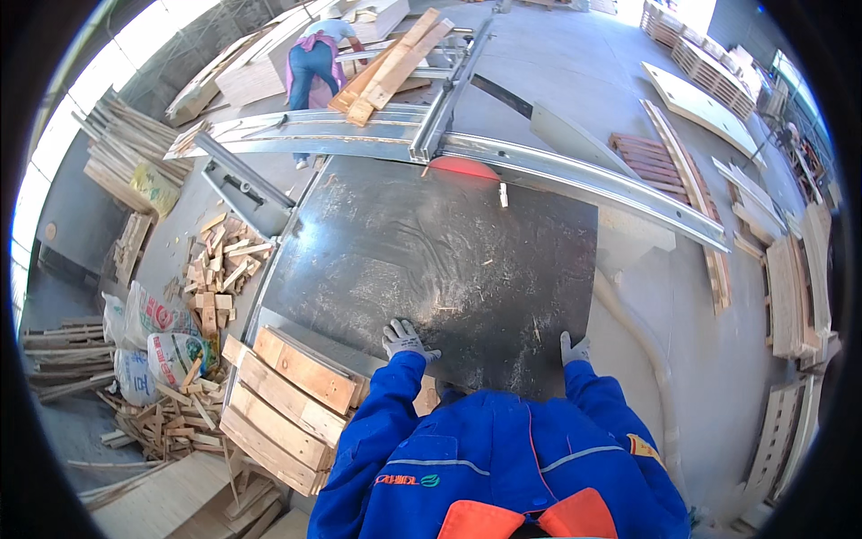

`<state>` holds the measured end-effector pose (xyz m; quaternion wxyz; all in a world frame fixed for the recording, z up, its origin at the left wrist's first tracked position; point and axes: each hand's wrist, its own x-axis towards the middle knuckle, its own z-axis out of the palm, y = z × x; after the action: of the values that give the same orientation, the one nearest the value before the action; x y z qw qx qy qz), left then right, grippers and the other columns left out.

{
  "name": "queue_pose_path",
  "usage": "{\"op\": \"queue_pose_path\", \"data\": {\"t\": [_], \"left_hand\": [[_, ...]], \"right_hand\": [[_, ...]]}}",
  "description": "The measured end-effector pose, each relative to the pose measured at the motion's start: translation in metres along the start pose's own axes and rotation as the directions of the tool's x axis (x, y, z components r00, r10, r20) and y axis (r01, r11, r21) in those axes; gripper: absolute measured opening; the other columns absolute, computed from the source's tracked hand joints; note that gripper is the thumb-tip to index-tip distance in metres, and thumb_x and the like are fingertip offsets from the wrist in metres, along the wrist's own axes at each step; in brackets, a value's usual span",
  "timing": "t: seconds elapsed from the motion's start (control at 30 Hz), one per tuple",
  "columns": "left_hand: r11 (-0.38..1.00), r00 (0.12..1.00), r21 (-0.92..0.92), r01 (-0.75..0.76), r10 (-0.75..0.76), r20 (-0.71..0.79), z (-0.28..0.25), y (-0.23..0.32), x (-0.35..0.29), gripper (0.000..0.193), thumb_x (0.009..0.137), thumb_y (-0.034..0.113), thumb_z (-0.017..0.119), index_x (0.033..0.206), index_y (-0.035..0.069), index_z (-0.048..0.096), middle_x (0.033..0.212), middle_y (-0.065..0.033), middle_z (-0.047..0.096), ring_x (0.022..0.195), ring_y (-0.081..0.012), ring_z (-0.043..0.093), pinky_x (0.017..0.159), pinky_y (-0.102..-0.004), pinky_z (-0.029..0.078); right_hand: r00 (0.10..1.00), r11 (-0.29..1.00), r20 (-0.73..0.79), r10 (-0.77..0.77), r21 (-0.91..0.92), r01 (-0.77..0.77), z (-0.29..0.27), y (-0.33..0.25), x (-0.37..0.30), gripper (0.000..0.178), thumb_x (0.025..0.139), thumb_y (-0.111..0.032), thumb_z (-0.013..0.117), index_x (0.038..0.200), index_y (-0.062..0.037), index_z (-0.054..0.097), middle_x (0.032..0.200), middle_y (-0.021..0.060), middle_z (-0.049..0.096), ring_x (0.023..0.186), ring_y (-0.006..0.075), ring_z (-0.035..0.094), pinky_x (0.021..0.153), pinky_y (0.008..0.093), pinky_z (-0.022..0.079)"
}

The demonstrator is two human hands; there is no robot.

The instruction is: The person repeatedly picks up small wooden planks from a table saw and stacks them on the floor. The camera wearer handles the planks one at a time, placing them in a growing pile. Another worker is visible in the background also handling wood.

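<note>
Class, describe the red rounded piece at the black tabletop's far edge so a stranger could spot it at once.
Start with the black tabletop, with the gloved left hand and right hand at its near side. Cross to its far edge, where a long metal rail runs. There, beside a small white piece, is the red rounded piece, the only red patch among the black and silver.

Bright daylight dominates, strongest at the washed-out windows [135, 43] along the left and the overexposed opening [690, 13] at upper right; glare whitens the dark tabletop [386, 269] toward its left, fisheye distortion bends straight edges, black vignetting rings the view, and distant details soften
</note>
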<state>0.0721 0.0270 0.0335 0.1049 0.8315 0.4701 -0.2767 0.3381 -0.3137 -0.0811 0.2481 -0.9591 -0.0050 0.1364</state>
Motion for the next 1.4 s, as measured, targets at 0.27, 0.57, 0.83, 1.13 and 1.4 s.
{"op": "queue_pose_path", "data": {"t": [0.27,0.57,0.83,1.13,1.4], "left_hand": [[1.000,1.000,0.025,-0.005,0.004,0.010,-0.007,0.005,-0.005,0.127,0.071,0.074,0.071,0.157,0.001,0.012,0.163,-0.0243,0.012,0.149,-0.0476,0.015,0.119,-0.0542,0.020],[1.000,1.000,0.007,0.001,-0.001,-0.005,-0.005,0.002,-0.004,0.130,0.069,0.073,0.073,0.157,-0.001,0.012,0.162,-0.0237,0.013,0.149,-0.0470,0.013,0.119,-0.0543,0.020],[0.999,0.999,-0.028,-0.020,0.019,-0.039,-0.003,-0.002,-0.008,0.126,0.070,0.072,0.072,0.156,-0.001,0.016,0.161,-0.0243,0.015,0.149,-0.0465,0.015,0.119,-0.0542,0.018],[0.998,0.998,-0.057,-0.031,0.028,-0.054,-0.007,-0.006,-0.013,0.125,0.070,0.070,0.073,0.156,-0.001,0.017,0.161,-0.0246,0.015,0.148,-0.0472,0.015,0.118,-0.0555,0.020],[0.998,0.998,-0.059,-0.028,0.025,-0.059,-0.008,-0.006,-0.013,0.124,0.071,0.070,0.073,0.157,0.001,0.017,0.162,-0.0235,0.015,0.149,-0.0465,0.014,0.118,-0.0545,0.019]], "right_hand": [[0.995,0.999,0.083,0.054,-0.007,-0.053,0.000,0.000,0.005,0.104,0.086,-0.069,0.057,0.147,0.0097,0.028,0.148,0.0362,0.036,0.138,0.0486,0.036,0.115,0.0477,0.032],[0.982,0.992,0.142,0.123,-0.046,-0.117,-0.015,-0.019,-0.005,0.107,0.087,-0.072,0.053,0.149,0.0109,0.026,0.151,0.0350,0.033,0.141,0.0472,0.033,0.118,0.0459,0.028],[0.979,0.987,0.164,0.124,-0.122,-0.105,0.001,0.004,0.015,0.111,0.086,-0.075,0.051,0.151,0.0102,0.022,0.153,0.0348,0.029,0.143,0.0468,0.030,0.119,0.0454,0.026],[0.989,0.992,0.114,0.093,-0.091,-0.083,-0.014,-0.015,0.004,0.110,0.085,-0.072,0.057,0.150,0.0094,0.023,0.153,0.0343,0.030,0.143,0.0470,0.030,0.119,0.0461,0.026],[0.992,0.997,0.105,0.071,-0.050,-0.066,-0.002,0.000,0.015,0.108,0.084,-0.071,0.060,0.148,0.0102,0.027,0.148,0.0352,0.037,0.137,0.0476,0.039,0.115,0.0467,0.033]]}}
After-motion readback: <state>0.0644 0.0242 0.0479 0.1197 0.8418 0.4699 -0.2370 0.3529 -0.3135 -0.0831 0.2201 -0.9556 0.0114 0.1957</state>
